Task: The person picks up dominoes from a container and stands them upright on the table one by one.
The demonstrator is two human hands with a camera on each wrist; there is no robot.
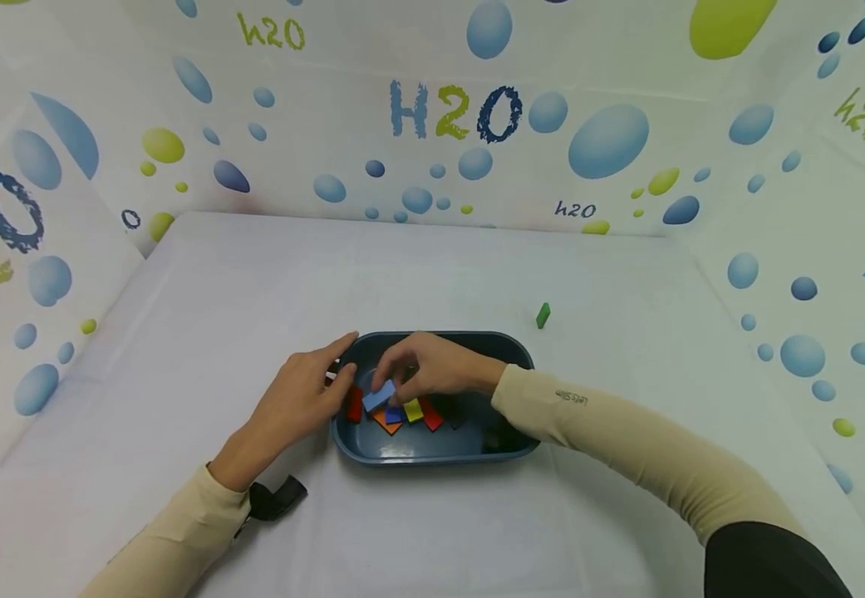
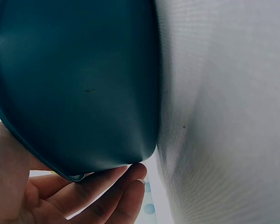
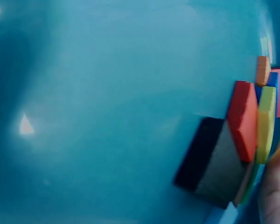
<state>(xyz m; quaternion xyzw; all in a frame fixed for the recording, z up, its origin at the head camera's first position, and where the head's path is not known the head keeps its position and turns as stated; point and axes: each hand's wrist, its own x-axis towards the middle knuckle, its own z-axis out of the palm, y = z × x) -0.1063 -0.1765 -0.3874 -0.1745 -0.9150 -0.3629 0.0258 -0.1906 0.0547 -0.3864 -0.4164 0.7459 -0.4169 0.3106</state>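
- A white backdrop point(image 1: 312, 116) printed with blue and green bubbles and "H2O" lettering rises behind and along both sides.
- A smooth white cloth point(image 1: 253, 274) covers the work surface.
- Two beige sleeves point(image 1: 626, 440) cover the person's forearms; the right one meets black fabric point(image 1: 764, 561) near the elbow.
- A dark blue-green oblong plastic tray point(image 1: 432, 458) with rounded corners sits on the cloth between the arms.
- The left hand point(image 1: 303, 389) grips the tray's left end, its thumb at the rim and its fingers against the outer wall.
- The right hand point(image 1: 435, 365) reaches into the tray and pinches a flat light-blue rectangular block point(image 1: 379, 396) between thumb and fingers, over the left half.
- Beneath and beside that block, inside the tray, lie a red block point(image 1: 355, 404), an orange one point(image 1: 387, 423), a darker blue one point(image 1: 395, 414), a yellow one point(image 1: 413, 411), a second red one point(image 1: 430, 414) and a black one point(image 3: 219, 163).
- A small green block point(image 1: 543, 316) sits on the cloth beyond the tray's far right corner.
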